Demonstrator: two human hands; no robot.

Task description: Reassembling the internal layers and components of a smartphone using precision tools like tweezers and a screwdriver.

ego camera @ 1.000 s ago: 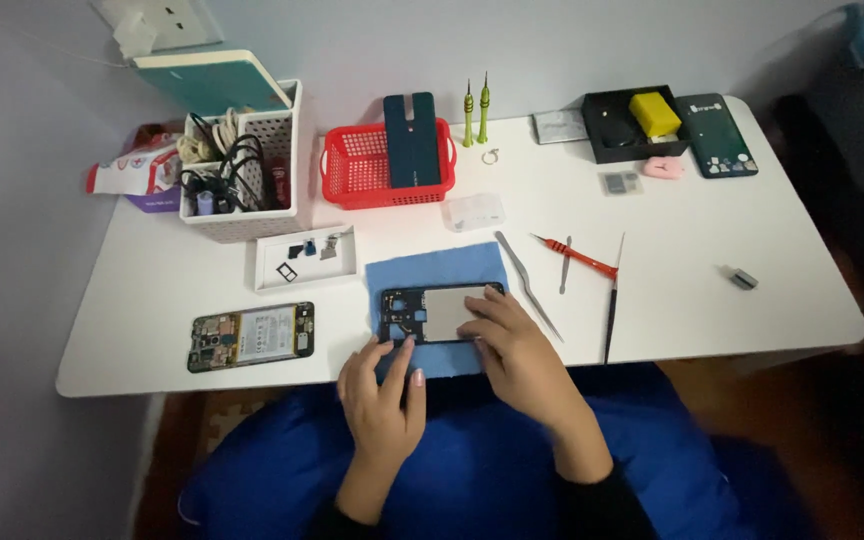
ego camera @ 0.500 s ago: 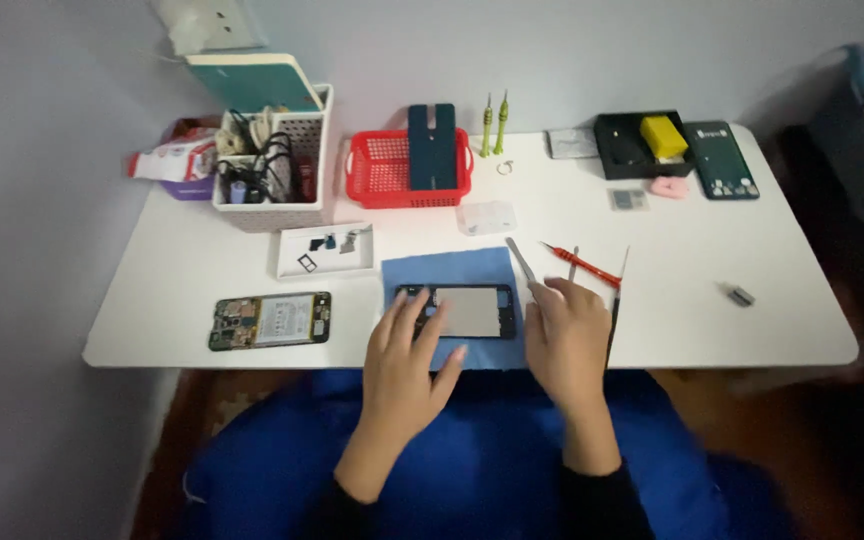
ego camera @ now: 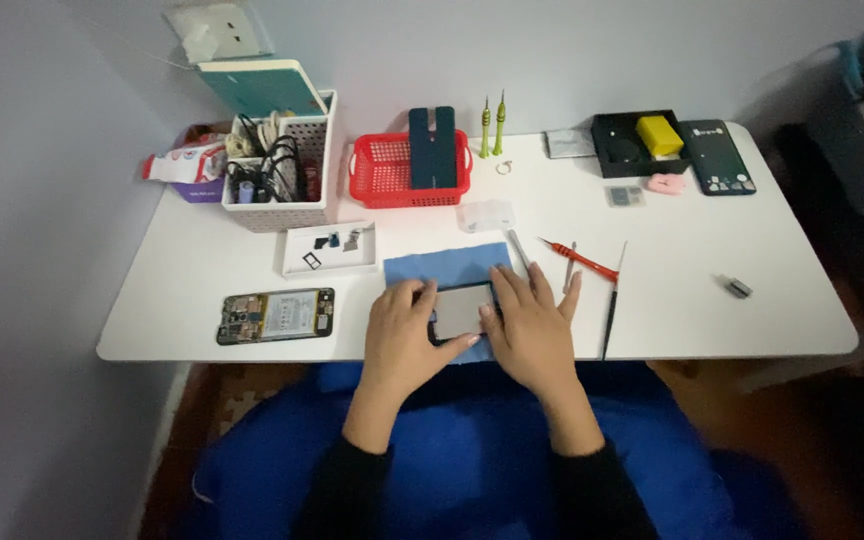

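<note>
On the white table [ego camera: 712, 330] a flat grey phone panel [ego camera: 460, 310] lies on a blue cloth mat [ego camera: 442, 265], near the front edge and between the two hands. The mat probably protects the panel from scratches and keeps it from sliding.

The left hand [ego camera: 402, 335] rests palm down on the left end of the panel, with its fingers [ego camera: 420, 297] bent over the edge and the thumb under the lower side, so it holds the panel steady. The right hand [ego camera: 532, 325] lies flat on the right end, with the fingers slightly spread and pressing down; I cannot tell if they grip the edge or only rest on it. Both forearms come straight from the body, in dark sleeves.

Just right of the right hand lie a red-handled screwdriver [ego camera: 580, 260], a thin black rod tool [ego camera: 612, 300] and a metal pair of tweezers [ego camera: 519, 250], close enough to take quickly. To the left lies an opened phone body with visible battery [ego camera: 275, 315], and behind it a small white tray with tiny parts [ego camera: 330, 248]. A red plastic basket [ego camera: 392, 172] and a white perforated box with cables [ego camera: 277, 165] stand at the back.
</note>
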